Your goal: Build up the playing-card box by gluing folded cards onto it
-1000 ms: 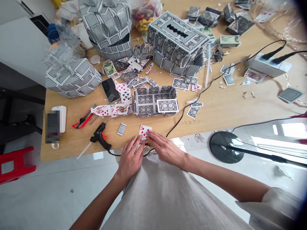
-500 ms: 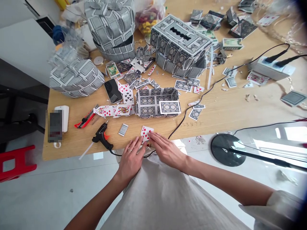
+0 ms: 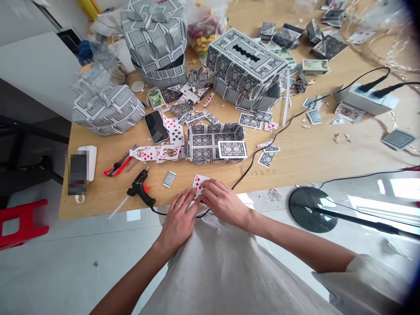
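The clothing is a loose shirt (image 3: pixel 236 271) in pale grey-beige — plain, softly creased cloth. The right sleeve (image 3: pixel 365 275) matches, wide and ending near the elbow. A thin ring (image 3: pixel 177 205) circles one finger of the left hand (image 3: pixel 179 218).

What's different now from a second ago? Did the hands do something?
Just a little! The right hand now has its fingers bent more over the diamond card; they were straighter before. I can't see anything newly picked up or let go. The left hand is still beside it, and the glue gun and open box stayed put.
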Tool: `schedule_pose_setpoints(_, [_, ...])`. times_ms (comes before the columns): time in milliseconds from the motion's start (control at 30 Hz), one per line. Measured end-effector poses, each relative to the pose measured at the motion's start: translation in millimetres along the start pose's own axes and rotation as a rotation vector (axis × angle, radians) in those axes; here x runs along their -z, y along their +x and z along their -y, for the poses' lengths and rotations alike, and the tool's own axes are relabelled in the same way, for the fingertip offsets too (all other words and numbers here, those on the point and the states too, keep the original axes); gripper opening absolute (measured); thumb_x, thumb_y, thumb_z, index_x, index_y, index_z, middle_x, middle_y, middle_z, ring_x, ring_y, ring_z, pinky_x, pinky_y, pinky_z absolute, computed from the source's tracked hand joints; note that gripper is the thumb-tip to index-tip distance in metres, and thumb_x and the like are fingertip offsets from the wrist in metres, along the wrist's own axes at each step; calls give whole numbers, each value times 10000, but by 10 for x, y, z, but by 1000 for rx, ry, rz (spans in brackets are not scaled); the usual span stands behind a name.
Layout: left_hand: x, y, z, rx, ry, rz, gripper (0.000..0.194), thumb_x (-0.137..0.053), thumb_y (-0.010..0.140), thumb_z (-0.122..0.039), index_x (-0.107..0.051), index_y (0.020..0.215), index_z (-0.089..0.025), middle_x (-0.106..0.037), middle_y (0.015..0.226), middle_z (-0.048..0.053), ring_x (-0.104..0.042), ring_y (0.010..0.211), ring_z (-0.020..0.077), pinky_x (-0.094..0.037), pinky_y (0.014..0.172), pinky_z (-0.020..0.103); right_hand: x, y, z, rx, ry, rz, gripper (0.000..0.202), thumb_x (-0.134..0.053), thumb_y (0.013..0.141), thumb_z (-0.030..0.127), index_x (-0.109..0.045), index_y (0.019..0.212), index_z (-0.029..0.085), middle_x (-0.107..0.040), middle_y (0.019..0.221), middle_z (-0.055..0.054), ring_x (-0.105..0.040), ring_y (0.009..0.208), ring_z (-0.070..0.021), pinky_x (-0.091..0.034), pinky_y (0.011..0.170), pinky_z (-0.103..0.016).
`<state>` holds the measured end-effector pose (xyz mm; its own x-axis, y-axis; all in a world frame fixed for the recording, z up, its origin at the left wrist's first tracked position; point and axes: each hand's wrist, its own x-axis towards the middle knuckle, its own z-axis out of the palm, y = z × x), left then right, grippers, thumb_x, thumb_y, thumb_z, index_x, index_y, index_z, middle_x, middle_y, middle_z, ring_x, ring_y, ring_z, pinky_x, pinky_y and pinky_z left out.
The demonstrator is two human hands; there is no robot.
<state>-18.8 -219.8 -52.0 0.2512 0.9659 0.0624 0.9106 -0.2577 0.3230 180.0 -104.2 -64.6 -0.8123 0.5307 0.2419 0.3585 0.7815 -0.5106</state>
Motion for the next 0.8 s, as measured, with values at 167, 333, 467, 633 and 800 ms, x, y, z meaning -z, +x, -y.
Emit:
schedule_pose_setpoints(167, [225, -82, 106, 160, -298, -173, 357, -543, 1059, -241, -656, 1397, -217, -656, 1519, 137, -653, 1372, 257, -537, 1137, 408, 42, 113, 19, -17, 24, 38, 157, -602, 1060, 189, -726, 1155, 175, -721, 1271, -164, -648, 1240, -314, -599, 1005, -494])
schedule_pose_setpoints(333, [480, -307, 424, 826, -16, -494, 352, -622, 1004, -481, -630, 759, -229, -685, 721, 44, -622, 666, 214, -474, 706, 342, 58, 100, 75, -31, 48, 30, 165, -561, 1055, 131, -713, 1088, 186, -720, 1273, -153, -620, 1290, -302, -595, 1059, -487])
schedule_pose_setpoints(467, [573, -291, 678, 1171, 2, -243, 506, -645, 903, -695, -597, 668, -250, -705, 691, 73, -611, 677, 274, -401, 685, 365, 87, 96, 92, -38, 55, 51, 167, -604, 1070, 288, -714, 1015, 176, -698, 1280, -187, -601, 1298, -336, -607, 1040, -515])
schedule_pose_setpoints(633, [553, -131, 799, 1255, -226, -215, 408, -746, 814, -619, -637, 718, -237, -744, 708, 59, -670, 672, 274, -473, 692, 383, 106, 138, 45, -85, 57, 75, 254, -562, 1077, 235, -736, 897, 193, -708, 1248, -157, -637, 1112, -284, -599, 940, -460])
schedule_pose_setpoints(800, [580, -207, 686, 1204, -886, -606, 341, -797, 719, -471, -668, 874, -197, -764, 771, 31, -704, 625, 220, -593, 669, 381, 112, 188, -38, -63, 129, 98, 159, -637, 1033, 226, -769, 947, 203, -686, 1281, -140, -585, 1154, -295, -507, 983, -457])
